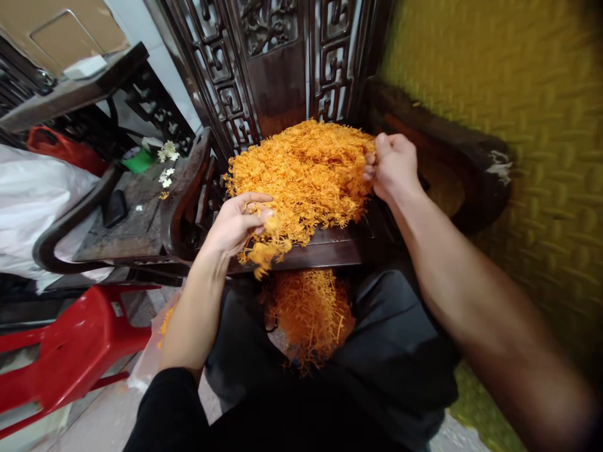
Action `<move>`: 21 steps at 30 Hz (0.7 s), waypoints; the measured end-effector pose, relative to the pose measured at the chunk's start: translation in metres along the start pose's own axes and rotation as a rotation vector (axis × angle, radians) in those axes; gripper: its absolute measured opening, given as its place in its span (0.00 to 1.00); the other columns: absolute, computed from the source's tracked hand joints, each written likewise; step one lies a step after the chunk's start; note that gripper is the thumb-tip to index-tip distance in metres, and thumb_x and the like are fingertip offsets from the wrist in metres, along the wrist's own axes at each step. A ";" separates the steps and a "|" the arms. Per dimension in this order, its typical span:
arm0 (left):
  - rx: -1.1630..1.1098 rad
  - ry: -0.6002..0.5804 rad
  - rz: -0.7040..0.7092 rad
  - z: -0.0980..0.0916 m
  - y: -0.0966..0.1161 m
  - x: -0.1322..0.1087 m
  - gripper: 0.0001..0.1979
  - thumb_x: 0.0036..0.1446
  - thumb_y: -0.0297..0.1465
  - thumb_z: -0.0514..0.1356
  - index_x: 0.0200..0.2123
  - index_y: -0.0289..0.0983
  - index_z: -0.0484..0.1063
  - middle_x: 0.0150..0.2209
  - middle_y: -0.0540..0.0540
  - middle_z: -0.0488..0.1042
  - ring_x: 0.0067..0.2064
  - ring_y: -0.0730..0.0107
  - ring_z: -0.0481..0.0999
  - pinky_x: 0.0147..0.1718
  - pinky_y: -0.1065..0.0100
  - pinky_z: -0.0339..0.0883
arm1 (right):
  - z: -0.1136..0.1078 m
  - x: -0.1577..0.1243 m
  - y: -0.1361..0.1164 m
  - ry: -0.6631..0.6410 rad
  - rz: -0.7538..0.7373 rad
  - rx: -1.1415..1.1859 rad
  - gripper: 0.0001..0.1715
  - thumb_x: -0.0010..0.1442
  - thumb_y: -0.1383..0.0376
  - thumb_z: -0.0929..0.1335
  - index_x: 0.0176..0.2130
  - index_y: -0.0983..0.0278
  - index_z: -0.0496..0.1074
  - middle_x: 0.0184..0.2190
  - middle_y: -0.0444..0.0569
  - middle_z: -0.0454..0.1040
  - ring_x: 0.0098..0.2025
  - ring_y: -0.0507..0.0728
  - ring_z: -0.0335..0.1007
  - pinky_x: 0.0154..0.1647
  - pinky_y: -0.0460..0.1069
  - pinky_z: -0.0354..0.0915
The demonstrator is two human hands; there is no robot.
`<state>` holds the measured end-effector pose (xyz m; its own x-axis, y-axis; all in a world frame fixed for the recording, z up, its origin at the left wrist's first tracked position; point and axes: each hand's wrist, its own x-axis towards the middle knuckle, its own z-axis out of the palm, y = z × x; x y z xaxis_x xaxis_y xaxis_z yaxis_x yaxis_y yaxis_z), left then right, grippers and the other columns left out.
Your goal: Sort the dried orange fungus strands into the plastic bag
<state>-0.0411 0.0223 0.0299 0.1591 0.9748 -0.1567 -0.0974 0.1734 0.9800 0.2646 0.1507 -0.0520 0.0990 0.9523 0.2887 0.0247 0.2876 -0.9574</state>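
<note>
A large heap of thin, branching orange sprigs [306, 169], perhaps plastic, lies on the dark wooden chair seat [330, 248] in front of me. At the heap's near left corner, my left hand [240, 223] is closed on a small bunch of orange sprigs [266, 251], which dangles below its fingertips over the seat edge. My right hand [393, 163] is at the heap's right edge, its fingers curled together and touching the sprigs. What it pinches, if anything, is hidden. More orange strands [311, 314] form a second pile between my knees, below the seat.
A carved chair back [277, 88] rises behind the heap. Left are a wooden side table [136, 220] with small white flowers [166, 179], a green tape roll [137, 159] and a dark phone-like object [114, 208]. Below is a red plastic chair [89, 339]; a yellow woven-patterned surface [541, 125] stands right.
</note>
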 end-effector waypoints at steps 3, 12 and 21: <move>-0.043 0.092 0.073 -0.007 -0.009 0.011 0.20 0.40 0.20 0.71 0.41 0.33 0.77 0.26 0.51 0.76 0.20 0.80 0.71 0.20 0.75 0.65 | 0.008 -0.026 -0.027 -0.111 0.143 0.241 0.27 0.62 0.40 0.71 0.35 0.57 0.61 0.30 0.47 0.75 0.25 0.50 0.66 0.21 0.47 0.53; -0.112 0.247 0.237 -0.004 -0.022 0.024 0.27 0.44 0.30 0.78 0.47 0.37 0.73 0.41 0.44 0.82 0.40 0.69 0.84 0.41 0.67 0.82 | 0.037 -0.073 -0.093 -0.400 0.233 0.389 0.28 0.55 0.43 0.77 0.41 0.59 0.71 0.40 0.51 0.78 0.33 0.55 0.74 0.25 0.50 0.71; -0.137 0.176 0.216 0.014 -0.028 0.022 0.30 0.43 0.32 0.79 0.48 0.37 0.73 0.40 0.46 0.82 0.39 0.68 0.85 0.45 0.63 0.82 | 0.082 -0.102 -0.087 -0.288 -0.145 -0.249 0.19 0.64 0.49 0.73 0.43 0.62 0.78 0.38 0.50 0.80 0.38 0.59 0.75 0.44 0.56 0.70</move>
<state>-0.0209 0.0370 0.0005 -0.0514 0.9984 0.0231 -0.2436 -0.0350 0.9692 0.1710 0.0368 0.0017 -0.2055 0.9033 0.3766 0.2612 0.4215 -0.8684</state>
